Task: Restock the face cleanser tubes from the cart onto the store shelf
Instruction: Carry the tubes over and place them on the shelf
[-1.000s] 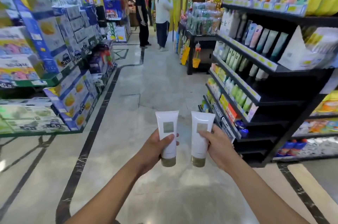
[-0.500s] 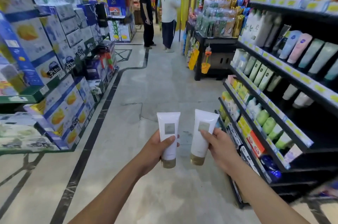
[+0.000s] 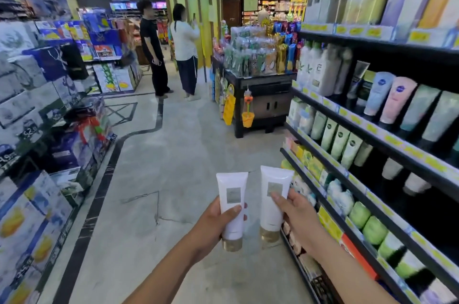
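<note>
We hold two white tubes cap-down over the aisle floor (image 3: pixel 173 179). Our left hand (image 3: pixel 213 225) is wrapped around the left tube (image 3: pixel 232 206), thumb across its front. Our right hand (image 3: pixel 298 216) grips the right tube (image 3: pixel 273 199), fingers curled over its label. The shelf (image 3: pixel 372 139) stands just right of us, stocked with other tubes.

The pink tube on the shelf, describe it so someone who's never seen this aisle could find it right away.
Start at the black shelving along the right side of the aisle and find the row at about the middle height with tall tubes standing cap down. The pink tube stands there between a pale blue tube and a grey-green tube. It is the only pink one in that row.
</note>
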{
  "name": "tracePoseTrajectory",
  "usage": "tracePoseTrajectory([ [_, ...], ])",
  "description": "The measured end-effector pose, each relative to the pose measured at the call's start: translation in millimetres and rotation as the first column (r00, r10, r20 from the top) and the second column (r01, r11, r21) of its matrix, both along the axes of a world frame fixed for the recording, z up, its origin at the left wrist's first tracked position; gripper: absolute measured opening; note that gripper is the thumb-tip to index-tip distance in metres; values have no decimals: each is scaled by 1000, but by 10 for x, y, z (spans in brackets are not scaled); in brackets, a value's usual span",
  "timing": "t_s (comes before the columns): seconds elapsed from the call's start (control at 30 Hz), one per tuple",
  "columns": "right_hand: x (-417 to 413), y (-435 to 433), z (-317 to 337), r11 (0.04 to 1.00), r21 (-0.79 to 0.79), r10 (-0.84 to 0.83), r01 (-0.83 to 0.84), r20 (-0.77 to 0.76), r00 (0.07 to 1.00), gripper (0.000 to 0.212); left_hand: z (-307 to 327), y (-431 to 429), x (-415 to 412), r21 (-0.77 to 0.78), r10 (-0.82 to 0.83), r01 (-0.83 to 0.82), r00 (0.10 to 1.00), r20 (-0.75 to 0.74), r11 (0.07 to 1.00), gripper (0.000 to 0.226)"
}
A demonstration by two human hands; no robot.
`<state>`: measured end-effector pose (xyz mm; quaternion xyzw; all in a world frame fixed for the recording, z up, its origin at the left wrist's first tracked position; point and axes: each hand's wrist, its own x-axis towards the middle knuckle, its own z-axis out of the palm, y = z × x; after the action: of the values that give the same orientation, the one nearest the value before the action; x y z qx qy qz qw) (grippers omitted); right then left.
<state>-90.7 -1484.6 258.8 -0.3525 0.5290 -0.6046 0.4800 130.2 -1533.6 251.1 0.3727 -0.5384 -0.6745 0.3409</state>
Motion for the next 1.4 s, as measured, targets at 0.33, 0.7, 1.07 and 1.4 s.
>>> tracePoseTrajectory([
  [0.33, -1130, -1082, 127, 984, 29, -175, 176, -16, 984, 23, 157, -1506, -1322, 7, -188, 188, 982, -5, 982, 37],
  [0.7, -1876, -1318, -25, 837, 124, -534, 534, -31, 845, 23, -56, -2570, -2752, 31, -613, 614, 789, -25, 789, 46],
  [1.07, -1851, -1302, -396, 598, 261, -802, 758, 202, 563, 28, -329, -2832, -3345, 138, -834, 829, 551, -30, 542, 39],
  [1.4, -2047, -1093, -770, 610, 220, -787, 761, 54, 615, 56, -698, -2776, -3687, 123, -874, 872, 483, -56, 474, 38],
])
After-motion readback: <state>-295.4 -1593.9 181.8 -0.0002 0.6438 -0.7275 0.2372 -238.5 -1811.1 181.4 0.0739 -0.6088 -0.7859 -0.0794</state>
